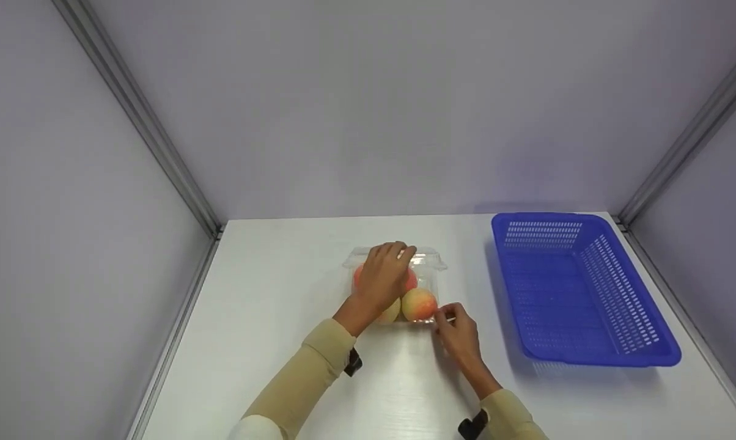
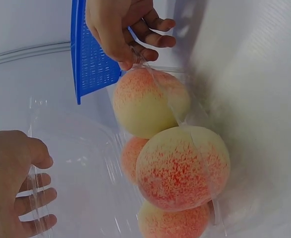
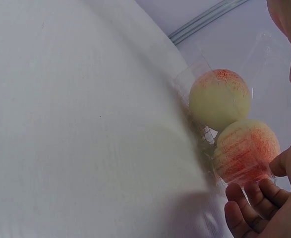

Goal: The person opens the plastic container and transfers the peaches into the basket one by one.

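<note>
A clear plastic clamshell container [image 1: 428, 282] stands on the white table with several red-and-yellow peaches [image 1: 419, 304] in it. Its transparent lid [image 2: 78, 158] is raised. My left hand [image 1: 381, 278] holds the lid's free edge, thumb on one face and fingers on the other, and hides part of the fruit in the head view. At the near right corner, my right hand [image 1: 458, 333] pinches the container's rim between thumb and fingers, close beside one peach [image 3: 247, 151].
A blue perforated plastic basket [image 1: 563, 293] stands to the right on the table [image 1: 270, 293]. Pale panels [image 1: 356, 110] with grey metal corner rails [image 1: 154, 140] enclose the table at the back and sides.
</note>
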Action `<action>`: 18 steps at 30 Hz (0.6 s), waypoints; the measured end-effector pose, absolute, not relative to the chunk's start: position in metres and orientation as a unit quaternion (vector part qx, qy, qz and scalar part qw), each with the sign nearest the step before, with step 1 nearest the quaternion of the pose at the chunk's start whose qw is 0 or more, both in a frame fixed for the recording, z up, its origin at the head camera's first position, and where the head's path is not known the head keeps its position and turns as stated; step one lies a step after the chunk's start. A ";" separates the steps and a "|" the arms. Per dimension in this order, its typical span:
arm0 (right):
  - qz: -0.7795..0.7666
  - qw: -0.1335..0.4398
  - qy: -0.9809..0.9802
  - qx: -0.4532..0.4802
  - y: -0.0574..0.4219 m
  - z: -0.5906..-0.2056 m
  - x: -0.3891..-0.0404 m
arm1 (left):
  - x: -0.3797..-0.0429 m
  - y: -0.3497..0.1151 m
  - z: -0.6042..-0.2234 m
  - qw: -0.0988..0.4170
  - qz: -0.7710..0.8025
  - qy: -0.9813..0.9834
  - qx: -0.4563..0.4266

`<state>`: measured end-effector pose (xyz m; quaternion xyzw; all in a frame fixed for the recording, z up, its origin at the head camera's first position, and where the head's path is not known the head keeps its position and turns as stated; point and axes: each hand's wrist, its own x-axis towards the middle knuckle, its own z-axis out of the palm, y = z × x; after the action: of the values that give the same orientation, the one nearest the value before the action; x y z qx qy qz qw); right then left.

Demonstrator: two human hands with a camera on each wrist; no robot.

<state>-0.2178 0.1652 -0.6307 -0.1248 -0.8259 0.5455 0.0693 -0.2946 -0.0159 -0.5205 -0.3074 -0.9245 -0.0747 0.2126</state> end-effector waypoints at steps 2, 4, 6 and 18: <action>0.550 0.070 -0.823 -0.124 0.165 -0.631 -0.217 | -0.298 -0.019 -0.520 0.225 -0.083 -0.923 -0.300; 0.557 0.069 -0.819 -0.123 0.165 -0.631 -0.217 | -0.301 -0.024 -0.518 0.240 -0.092 -0.922 -0.291; 0.564 0.066 -0.814 -0.122 0.165 -0.630 -0.216 | -0.303 -0.028 -0.516 0.253 -0.099 -0.921 -0.277; 0.564 0.069 -0.813 -0.127 0.164 -0.630 -0.217 | -0.319 -0.061 -0.505 0.278 -0.160 -0.923 -0.215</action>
<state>-0.2168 0.1639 -0.6301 -0.1271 -0.8129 0.5642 0.0690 -0.3192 -0.0608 -0.5046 -0.2146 -0.9225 -0.1597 0.2782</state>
